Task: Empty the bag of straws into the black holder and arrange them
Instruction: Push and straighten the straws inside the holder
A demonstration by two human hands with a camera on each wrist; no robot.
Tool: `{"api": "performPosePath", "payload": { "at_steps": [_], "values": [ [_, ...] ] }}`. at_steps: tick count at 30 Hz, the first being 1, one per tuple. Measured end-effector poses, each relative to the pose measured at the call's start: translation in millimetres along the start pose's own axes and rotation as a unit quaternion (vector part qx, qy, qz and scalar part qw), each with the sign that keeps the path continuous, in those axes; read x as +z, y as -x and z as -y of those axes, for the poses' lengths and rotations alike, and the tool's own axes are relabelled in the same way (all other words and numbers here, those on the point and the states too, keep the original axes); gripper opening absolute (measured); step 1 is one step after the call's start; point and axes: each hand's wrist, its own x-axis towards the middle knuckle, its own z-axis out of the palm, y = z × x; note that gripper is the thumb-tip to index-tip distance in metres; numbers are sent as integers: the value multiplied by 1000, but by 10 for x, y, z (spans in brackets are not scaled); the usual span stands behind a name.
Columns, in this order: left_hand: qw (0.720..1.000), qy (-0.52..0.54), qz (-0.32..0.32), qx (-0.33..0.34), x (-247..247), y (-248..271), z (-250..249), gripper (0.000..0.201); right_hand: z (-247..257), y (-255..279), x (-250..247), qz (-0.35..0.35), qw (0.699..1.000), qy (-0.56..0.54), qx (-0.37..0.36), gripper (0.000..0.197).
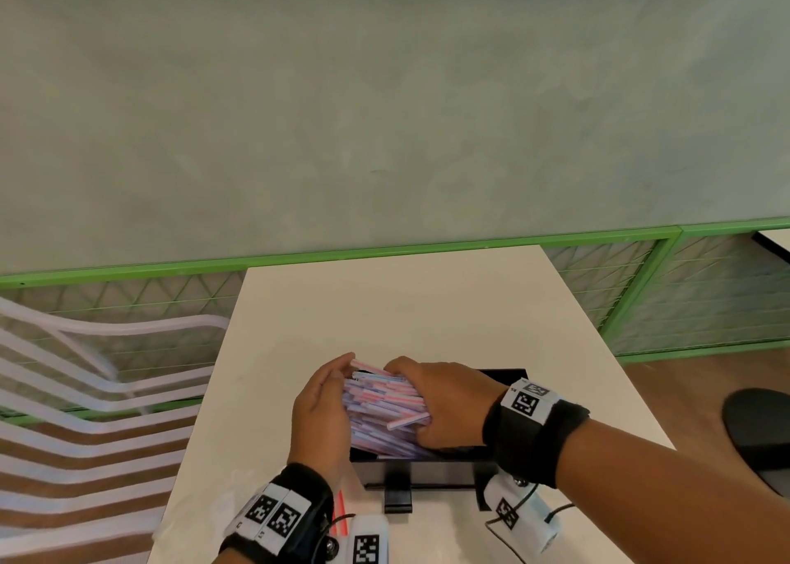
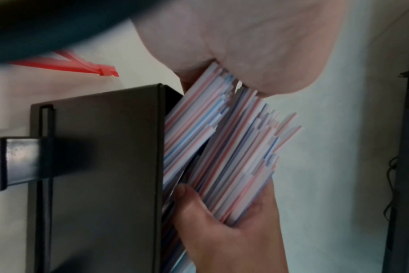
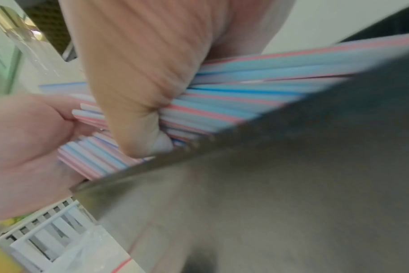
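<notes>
A thick bundle of red, blue and white striped straws [image 1: 380,405] sticks up at a slant out of the black holder [image 1: 419,471] on the white table. My right hand [image 1: 431,401] grips the bundle from the right, fingers over the top and thumb underneath. My left hand [image 1: 322,405] lies flat with straight fingers against the straws' left ends. In the left wrist view the straws [image 2: 222,147] lean out of the holder [image 2: 100,175]; their ends are uneven. The right wrist view shows the straws [image 3: 240,92] above the holder wall [image 3: 292,184].
The clear bag with a red seal strip [image 1: 340,514] lies flat by my left wrist, left of the holder. The table [image 1: 406,307] extends bare beyond the holder. A white slatted chair [image 1: 85,392] stands left, a green mesh fence [image 1: 684,289] behind, a dark seat [image 1: 761,431] right.
</notes>
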Motion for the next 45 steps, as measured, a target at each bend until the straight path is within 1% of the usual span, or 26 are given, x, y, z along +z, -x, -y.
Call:
{"api": "performPosePath", "payload": {
  "at_steps": [4,7,10,13,16,19,22,27,30,35,40,45],
  "values": [
    [999,36,-2,-14,-13,-1,-23,35,27,-47,-80,18,999,32,-10,65],
    [999,15,31,-14,17,50,-48,35,-4,-42,-88,25,999,41,-9,66],
    [998,-19,52,-5,26,70,-53,34,-43,-34,-48,8,1000,5,-8,66],
    [998,-21,55,-15,1,62,-46,33,-76,-11,30,2,1000,-20,-14,67],
    [998,-17,54,-28,9,56,-39,32,-104,42,104,13,999,-51,-9,70],
    [998,-21,51,-29,12,47,-20,31,-135,47,106,28,997,-74,-4,82],
    [998,-15,44,-31,17,42,-9,29,-171,-11,89,62,988,-141,9,89],
    [1000,-5,22,-15,30,45,14,25,-181,-96,97,101,974,-203,18,79],
    [1000,-5,15,-14,23,42,38,22,-165,-127,50,112,968,-223,23,74],
    [1000,-10,14,1,18,33,63,23,-129,-200,29,143,966,-211,29,61],
    [1000,-8,12,15,8,44,80,23,-37,-252,-14,154,967,-199,32,60],
    [1000,14,-8,20,6,69,56,25,37,-285,-148,162,971,-172,31,55]
  ]
}}
